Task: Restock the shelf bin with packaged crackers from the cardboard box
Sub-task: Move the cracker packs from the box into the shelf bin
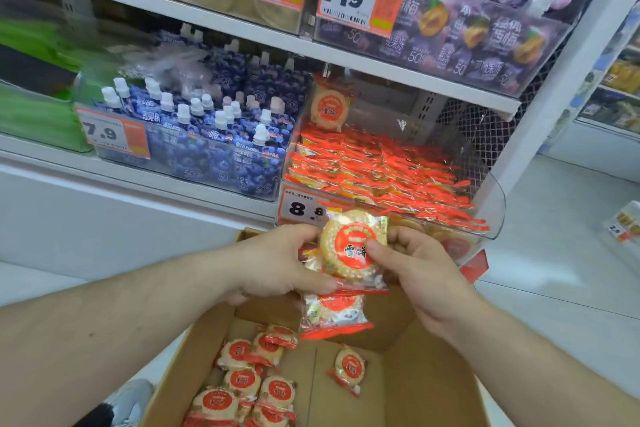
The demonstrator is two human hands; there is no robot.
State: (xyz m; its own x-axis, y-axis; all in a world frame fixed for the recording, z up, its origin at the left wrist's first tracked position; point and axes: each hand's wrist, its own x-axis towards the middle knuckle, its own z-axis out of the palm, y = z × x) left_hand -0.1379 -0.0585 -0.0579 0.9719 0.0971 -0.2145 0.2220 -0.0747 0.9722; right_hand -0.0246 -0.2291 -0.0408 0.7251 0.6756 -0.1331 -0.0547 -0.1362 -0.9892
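left hand (pixel 277 262) gripped cracker packs (pixel 351 246) | right hand (pixel 419 263) pinched top pack, thumb on front | both raised above box (pixel 398 374), near bin (pixel 491 215) front edge

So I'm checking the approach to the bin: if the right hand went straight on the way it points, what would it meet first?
Probably the clear front lip of the cracker bin, just beyond the cracker packet that the right hand pinches; depth is unclear.

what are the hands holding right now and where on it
Both hold a small stack of cracker packs: the left hand grips its left edge, the right hand pinches the right edge, thumb on the front pack's face.
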